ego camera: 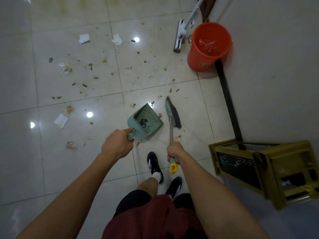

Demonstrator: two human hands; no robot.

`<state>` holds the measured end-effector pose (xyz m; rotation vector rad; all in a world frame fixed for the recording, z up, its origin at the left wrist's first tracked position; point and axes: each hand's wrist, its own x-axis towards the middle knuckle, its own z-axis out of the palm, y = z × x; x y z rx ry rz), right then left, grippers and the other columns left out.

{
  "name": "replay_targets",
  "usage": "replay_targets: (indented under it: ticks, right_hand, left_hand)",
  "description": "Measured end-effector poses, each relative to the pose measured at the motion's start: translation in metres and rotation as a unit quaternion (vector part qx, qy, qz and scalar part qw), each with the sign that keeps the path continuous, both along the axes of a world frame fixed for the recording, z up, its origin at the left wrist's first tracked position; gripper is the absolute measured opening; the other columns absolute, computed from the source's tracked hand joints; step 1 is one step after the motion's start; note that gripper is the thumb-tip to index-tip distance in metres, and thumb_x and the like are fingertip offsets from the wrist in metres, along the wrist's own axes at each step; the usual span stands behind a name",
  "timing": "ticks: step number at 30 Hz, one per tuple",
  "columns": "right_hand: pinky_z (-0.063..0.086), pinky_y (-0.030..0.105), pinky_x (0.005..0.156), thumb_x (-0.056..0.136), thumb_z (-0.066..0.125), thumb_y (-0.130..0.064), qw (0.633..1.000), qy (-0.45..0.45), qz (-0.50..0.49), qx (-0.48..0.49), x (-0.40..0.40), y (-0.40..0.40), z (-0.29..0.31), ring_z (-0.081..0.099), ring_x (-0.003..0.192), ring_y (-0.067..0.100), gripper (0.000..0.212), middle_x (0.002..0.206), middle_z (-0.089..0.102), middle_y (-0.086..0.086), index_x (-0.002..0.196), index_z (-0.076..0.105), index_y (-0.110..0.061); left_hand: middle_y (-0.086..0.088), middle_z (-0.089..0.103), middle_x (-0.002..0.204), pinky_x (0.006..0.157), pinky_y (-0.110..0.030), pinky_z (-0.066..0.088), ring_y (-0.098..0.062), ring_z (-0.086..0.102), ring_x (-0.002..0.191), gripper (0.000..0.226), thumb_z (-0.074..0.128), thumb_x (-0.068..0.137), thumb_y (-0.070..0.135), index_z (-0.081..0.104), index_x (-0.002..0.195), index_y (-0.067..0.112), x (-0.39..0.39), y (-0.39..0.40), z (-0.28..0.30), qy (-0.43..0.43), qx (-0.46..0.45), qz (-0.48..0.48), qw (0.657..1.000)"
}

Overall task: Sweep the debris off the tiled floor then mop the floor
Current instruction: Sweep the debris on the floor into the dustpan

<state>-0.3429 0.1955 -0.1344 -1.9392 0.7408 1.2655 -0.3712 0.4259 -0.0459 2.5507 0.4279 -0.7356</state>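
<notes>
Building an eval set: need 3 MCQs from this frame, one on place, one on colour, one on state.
1. Where does the mop stand?
A. beside the bucket
B. inside the dustpan
C. under the person's shoe

2. What colour is the bucket?
A. blue
B. orange-red
C. white

3. What does the left hand do?
A. hangs idle
B. grips the dustpan handle
C. holds the mop

Key: 1 A, the mop head sits on the floor just left of the bucket. 2 B, its wall and rim are orange-red. 3 B, its fingers wrap the dustpan handle, while the right hand grips the broom.
</notes>
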Motion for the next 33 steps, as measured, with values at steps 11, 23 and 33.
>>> replay_targets:
  ticks: [11, 23, 33]
  right_hand:
    - [0.037, 0.024, 0.043, 0.096, 0.038, -0.002, 0.991, -0.016, -0.121, 0.057, -0.059, -0.044, 0.019, 0.041, 0.042, 0.017, 0.018, 0.067, 0.046, 0.013, 0.099, 0.056, -0.001]
    - [0.046, 0.026, 0.044, 0.091, 0.038, -0.001, 0.986, -0.058, -0.153, -0.026, -0.162, -0.154, 0.035, 0.052, 0.047, 0.023, 0.034, 0.072, 0.058, 0.019, 0.115, 0.061, 0.006]
    - [0.058, 0.031, 0.062, 0.08, 0.057, 0.005, 0.99, 0.018, -0.098, -0.1, -0.165, -0.148, 0.016, 0.066, 0.079, 0.031, 0.032, 0.09, 0.065, 0.018, 0.111, 0.057, 0.009]
  left_hand:
    - [-0.005, 0.069, 0.098, 0.063, -0.029, 0.054, -0.02, 0.063, 0.076, 0.022, 0.058, 0.097, 0.022, 0.066, 0.117, 0.021, -0.072, -0.028, 0.017, -0.01, 0.029, -0.009, 0.999]
    - [0.0, 0.064, 0.088, 0.067, -0.035, 0.056, -0.019, 0.063, 0.075, 0.028, 0.06, 0.094, 0.02, 0.068, 0.12, 0.022, -0.137, -0.084, 0.033, -0.035, 0.022, -0.035, 0.999]
    - [0.0, 0.066, 0.084, 0.061, -0.032, 0.052, -0.018, 0.061, 0.071, 0.02, 0.058, 0.093, 0.022, 0.07, 0.109, 0.023, -0.128, -0.069, 0.027, -0.025, 0.006, -0.062, 0.998]
